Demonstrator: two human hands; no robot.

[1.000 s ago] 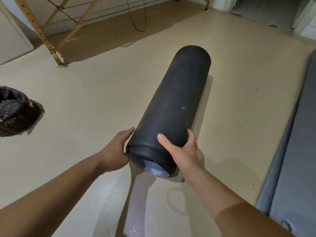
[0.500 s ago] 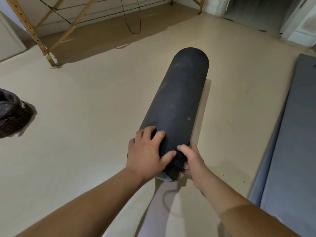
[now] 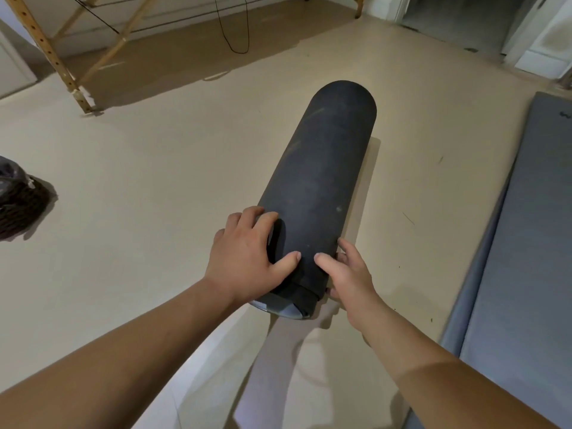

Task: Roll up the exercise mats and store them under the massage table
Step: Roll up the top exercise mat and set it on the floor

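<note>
Rolled black mat (image 3: 322,181) is clasped at its near end, by the left hand (image 3: 244,261) from above and the right hand (image 3: 349,280) at its side, lying on the beige floor (image 3: 154,181). A grey mat (image 3: 520,274) is spread flat to the right; a dark basket (image 3: 21,209) is set far left.

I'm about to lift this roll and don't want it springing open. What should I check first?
1. Black mat fully rolled: ok.
2. Left hand grips the near end from above: ok.
3. Right hand holds the roll's right side: ok.
4. Outer edge tucked down: cannot tell.
5. Floor towards the massage table free of obstacles: ok.
6. Grey mat rolled too: not ok, it lies flat.
</note>
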